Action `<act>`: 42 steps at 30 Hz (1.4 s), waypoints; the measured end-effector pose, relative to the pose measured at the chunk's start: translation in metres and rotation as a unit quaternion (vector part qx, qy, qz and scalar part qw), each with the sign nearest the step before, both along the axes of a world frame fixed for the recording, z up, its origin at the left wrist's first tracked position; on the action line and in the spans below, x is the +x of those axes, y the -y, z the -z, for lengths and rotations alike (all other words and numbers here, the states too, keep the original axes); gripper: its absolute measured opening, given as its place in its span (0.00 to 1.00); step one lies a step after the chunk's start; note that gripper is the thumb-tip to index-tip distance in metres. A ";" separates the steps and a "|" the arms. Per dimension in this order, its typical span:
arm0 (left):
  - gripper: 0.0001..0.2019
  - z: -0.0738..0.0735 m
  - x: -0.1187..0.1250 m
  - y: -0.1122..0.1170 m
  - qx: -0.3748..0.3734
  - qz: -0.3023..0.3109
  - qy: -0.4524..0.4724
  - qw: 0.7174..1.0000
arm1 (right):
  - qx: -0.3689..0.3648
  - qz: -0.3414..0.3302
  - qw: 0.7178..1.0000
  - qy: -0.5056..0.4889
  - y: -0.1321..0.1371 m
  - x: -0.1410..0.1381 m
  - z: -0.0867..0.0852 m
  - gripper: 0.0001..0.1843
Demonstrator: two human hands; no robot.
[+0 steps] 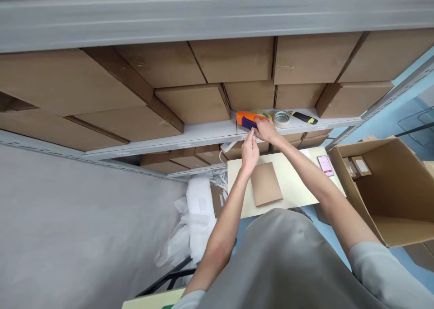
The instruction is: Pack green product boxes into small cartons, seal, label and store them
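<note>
My right hand [266, 130] is closed on the near end of an orange and purple handheld tool [249, 120] at the edge of the middle shelf. Just below, my left hand [250, 154] has its fingers drawn together, their tips meeting the right hand's fingers and the tool's lower side. Whatever those fingertips may pinch is too small to make out. Behind the right hand shows part of a yellow-green tape roll [263, 114]. A flat brown cardboard box [266, 184] lies on the pale tabletop [291, 171] under my forearms.
Right of my hands, the shelf holds a white tape roll [282, 118] and a black-and-yellow box cutter [304, 117]. Cardboard boxes [233, 58] fill the rack. A phone [325, 165] lies beside a large open carton [393, 187]. White foam wrap [200, 209] stands left of the table.
</note>
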State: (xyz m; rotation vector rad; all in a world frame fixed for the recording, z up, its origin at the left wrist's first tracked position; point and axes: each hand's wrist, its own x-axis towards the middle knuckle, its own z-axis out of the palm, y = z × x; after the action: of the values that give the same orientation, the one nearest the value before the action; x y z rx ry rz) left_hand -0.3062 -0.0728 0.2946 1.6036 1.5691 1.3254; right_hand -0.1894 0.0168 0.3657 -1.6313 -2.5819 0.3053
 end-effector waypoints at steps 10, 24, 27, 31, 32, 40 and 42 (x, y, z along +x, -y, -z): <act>0.19 0.049 -0.011 0.082 -0.087 -0.046 0.077 0.992 | 0.077 0.002 0.995 -0.060 -0.041 -0.010 0.039 0.30; 0.26 0.153 0.001 0.215 -0.270 0.114 -0.146 0.945 | -0.280 0.406 0.807 -0.324 0.328 0.127 0.281 0.42; 0.26 0.168 0.012 0.214 -0.247 0.205 -0.223 0.921 | -0.334 0.415 0.766 -0.360 0.368 0.120 0.298 0.45; 0.22 0.188 0.018 0.215 -0.217 0.220 -0.260 0.915 | -0.353 0.389 0.718 -0.457 0.380 0.107 0.312 0.56; 0.21 0.192 0.018 0.215 -0.206 0.215 -0.259 0.919 | -0.349 0.381 0.707 -0.483 0.379 0.104 0.314 0.59; 0.22 0.189 0.018 0.219 -0.204 0.229 -0.274 0.911 | -0.317 0.360 0.689 -0.544 0.353 0.093 0.331 0.68; 0.23 0.188 0.021 0.219 -0.204 0.229 -0.285 0.908 | -0.319 0.360 0.692 -0.539 0.345 0.093 0.336 0.69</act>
State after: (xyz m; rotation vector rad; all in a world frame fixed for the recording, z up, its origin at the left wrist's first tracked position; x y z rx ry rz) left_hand -0.2855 -0.2920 0.1070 2.0023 1.4991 0.2578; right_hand -0.0968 -0.3278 0.0298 -1.6304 -0.8815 1.5847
